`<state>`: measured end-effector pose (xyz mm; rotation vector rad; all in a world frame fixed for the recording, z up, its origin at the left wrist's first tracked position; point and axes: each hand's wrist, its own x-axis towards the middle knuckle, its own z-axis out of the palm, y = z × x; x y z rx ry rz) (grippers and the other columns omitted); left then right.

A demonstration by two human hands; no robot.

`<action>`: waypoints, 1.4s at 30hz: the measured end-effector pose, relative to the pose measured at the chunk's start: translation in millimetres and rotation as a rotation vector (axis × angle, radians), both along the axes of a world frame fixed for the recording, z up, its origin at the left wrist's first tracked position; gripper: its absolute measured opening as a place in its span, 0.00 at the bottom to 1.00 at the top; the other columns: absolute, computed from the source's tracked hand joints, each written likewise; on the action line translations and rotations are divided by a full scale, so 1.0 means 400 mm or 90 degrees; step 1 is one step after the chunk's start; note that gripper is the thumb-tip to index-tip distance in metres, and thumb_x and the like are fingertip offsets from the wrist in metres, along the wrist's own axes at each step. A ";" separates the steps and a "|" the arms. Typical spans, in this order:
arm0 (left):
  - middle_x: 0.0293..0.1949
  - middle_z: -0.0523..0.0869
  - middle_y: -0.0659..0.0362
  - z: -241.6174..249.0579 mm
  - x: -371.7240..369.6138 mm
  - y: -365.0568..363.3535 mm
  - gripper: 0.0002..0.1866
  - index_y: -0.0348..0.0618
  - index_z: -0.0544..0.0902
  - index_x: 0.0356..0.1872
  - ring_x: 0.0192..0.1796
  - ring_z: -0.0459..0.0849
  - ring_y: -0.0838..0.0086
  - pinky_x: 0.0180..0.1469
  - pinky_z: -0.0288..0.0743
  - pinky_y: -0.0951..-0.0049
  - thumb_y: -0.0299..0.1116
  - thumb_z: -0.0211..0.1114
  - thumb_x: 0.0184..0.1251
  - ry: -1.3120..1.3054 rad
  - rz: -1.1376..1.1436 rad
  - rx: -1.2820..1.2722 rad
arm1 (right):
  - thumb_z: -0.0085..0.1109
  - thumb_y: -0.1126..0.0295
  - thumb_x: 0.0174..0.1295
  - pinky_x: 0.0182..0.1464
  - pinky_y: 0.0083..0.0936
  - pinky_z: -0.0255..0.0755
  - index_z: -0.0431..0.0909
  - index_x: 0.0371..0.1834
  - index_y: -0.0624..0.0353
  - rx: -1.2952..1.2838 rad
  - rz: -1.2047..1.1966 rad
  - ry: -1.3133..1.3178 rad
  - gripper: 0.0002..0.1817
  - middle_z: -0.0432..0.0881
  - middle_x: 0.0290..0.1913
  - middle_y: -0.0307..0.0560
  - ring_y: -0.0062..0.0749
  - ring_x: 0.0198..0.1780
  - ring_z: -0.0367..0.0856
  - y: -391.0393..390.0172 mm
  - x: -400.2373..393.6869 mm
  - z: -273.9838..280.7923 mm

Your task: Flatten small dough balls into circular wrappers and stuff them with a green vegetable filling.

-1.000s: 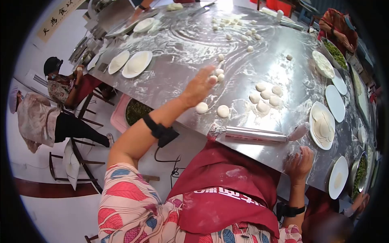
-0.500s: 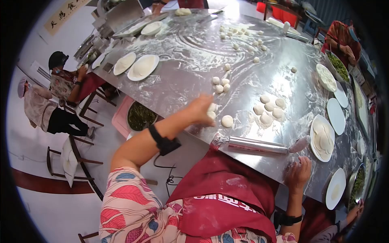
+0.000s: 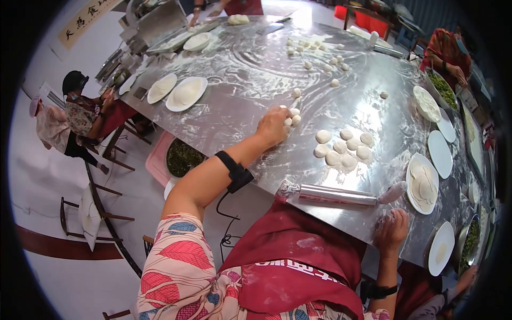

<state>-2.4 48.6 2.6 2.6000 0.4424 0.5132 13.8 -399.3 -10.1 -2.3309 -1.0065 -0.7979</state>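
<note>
Head view: rolling and sticking hazards around the rolling pin (image 3: 337, 196).
Left hand (image 3: 273, 128) is at the small dough balls (image 3: 296, 120), beyond the pin's left end; fingers curled, pinch not determinable. Right hand (image 3: 392, 230) is near the pin's right handle; fingers loosely bent, grip not determinable. Possible faults: a nudged ball may roll away; flattened rounds (image 3: 340, 146) beyond the pin may stick together where flour is thin; a bump may send the pin off the nearby edge. Desk (image 3: 224, 128): shiny metal, flour-streaked. Room: pale floor (image 3: 58, 282) and chairs (image 3: 109, 217), left of the pin.
</note>
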 end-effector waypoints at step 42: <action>0.43 0.80 0.52 -0.015 0.051 0.151 0.15 0.43 0.81 0.45 0.49 0.79 0.57 0.51 0.74 0.61 0.24 0.64 0.53 0.034 -0.146 0.063 | 0.52 0.78 0.58 0.44 0.42 0.72 0.73 0.40 0.68 -0.012 -0.013 0.023 0.08 0.76 0.40 0.60 0.55 0.41 0.76 -0.003 -0.001 0.000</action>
